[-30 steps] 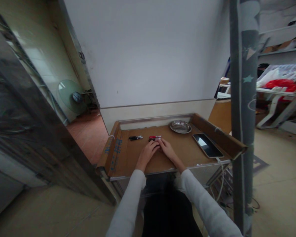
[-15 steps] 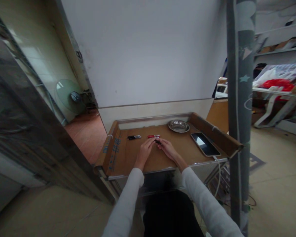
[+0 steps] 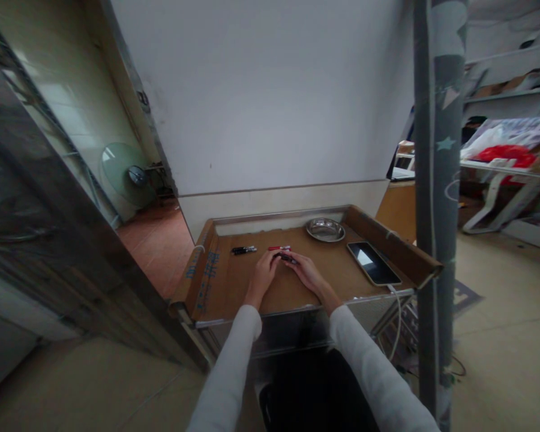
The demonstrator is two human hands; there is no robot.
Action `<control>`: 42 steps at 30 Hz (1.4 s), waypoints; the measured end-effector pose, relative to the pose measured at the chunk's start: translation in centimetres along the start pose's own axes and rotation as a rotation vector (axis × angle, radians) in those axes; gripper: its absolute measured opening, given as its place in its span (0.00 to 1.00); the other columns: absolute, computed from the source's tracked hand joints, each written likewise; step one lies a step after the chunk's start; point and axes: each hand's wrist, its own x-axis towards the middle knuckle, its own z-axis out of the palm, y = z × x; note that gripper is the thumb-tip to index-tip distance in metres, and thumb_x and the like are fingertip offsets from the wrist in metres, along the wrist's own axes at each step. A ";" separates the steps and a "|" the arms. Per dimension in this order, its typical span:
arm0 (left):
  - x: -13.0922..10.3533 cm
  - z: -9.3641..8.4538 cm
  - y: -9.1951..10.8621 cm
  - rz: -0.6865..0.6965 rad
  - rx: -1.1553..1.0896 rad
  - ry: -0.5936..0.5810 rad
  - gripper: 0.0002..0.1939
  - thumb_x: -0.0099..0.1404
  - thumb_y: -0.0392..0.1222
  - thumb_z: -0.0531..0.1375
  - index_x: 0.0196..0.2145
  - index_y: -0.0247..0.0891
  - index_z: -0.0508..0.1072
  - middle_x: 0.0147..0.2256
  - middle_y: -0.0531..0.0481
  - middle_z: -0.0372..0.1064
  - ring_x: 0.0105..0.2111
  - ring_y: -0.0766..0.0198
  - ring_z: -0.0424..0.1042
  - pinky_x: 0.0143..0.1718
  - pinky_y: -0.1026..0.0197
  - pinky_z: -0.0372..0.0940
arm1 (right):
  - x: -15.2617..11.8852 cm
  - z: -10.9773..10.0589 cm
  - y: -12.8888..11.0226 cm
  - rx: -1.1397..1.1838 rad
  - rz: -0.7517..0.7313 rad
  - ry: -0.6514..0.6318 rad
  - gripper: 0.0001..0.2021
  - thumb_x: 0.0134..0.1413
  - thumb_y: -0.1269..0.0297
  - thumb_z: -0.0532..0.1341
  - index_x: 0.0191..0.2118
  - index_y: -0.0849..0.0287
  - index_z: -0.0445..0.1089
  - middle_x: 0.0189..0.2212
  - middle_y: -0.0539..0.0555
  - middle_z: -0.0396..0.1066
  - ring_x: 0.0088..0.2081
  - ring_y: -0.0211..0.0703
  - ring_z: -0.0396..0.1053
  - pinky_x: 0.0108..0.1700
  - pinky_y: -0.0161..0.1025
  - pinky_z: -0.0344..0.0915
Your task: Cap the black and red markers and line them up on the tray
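Note:
My left hand (image 3: 261, 277) and my right hand (image 3: 306, 273) meet above the middle of the cardboard-lined table. Between their fingertips they hold a small dark pen-like piece (image 3: 287, 258), lying roughly crosswise; the fingers partly cover it, so its exact kind is unclear. Just beyond the fingertips lies a red pen-like piece (image 3: 276, 248) with a pale end. To the left, black pen-like pieces (image 3: 243, 250) with silvery ends lie side by side on the cardboard (image 3: 234, 282).
A round metal dish (image 3: 325, 230) stands at the back right. In front of it lies a phone (image 3: 373, 263) with a white cable (image 3: 399, 324) hanging over the front edge. Raised cardboard sides (image 3: 382, 240) border the table. A wrapped post (image 3: 436, 198) rises at the right.
The dark piece has turned more crosswise and more of it shows between the fingers. Both hands stay in nearly the same place.

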 end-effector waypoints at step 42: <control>-0.2 1.4 -3.7 -0.224 0.137 -0.025 0.09 0.60 0.28 0.55 0.37 0.38 0.68 0.38 0.49 0.63 0.35 0.64 0.68 0.43 0.56 0.66 | 0.1 -0.7 1.3 -1.259 -0.407 0.165 0.09 0.47 0.69 0.60 0.38 0.59 0.70 0.37 0.57 0.68 0.40 0.47 0.65 0.43 0.43 0.61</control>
